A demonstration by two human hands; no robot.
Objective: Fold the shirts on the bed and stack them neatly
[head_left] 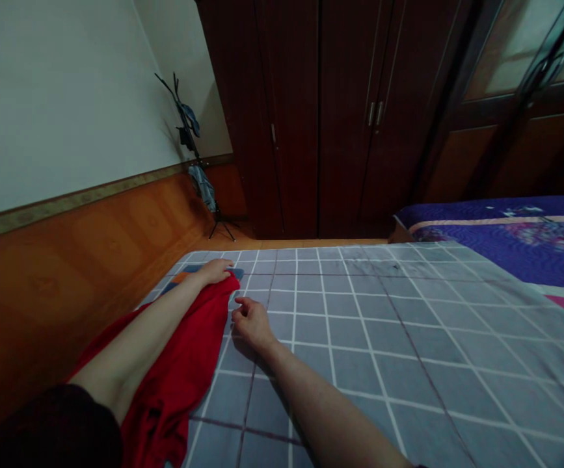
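Note:
A red garment lies along the left side of the bed, loosely bunched, its near end gathered beside my left sleeve. My left hand reaches over it to its far end, with the cloth at my thumb and fingers; the grip is partly hidden. Just right of the garment's edge, my right hand hovers low over the checked sheet, or rests on it, fingers loosely bent and apart, nothing visible in them. A flat blue and orange item shows partly beyond the garment, mostly covered by my left arm.
The grey checked sheet covers the bed. Beyond its far edge stand a dark wooden wardrobe and a coat rack with clothes. A second bed with a purple cover is at right. An orange-panelled wall borders the left.

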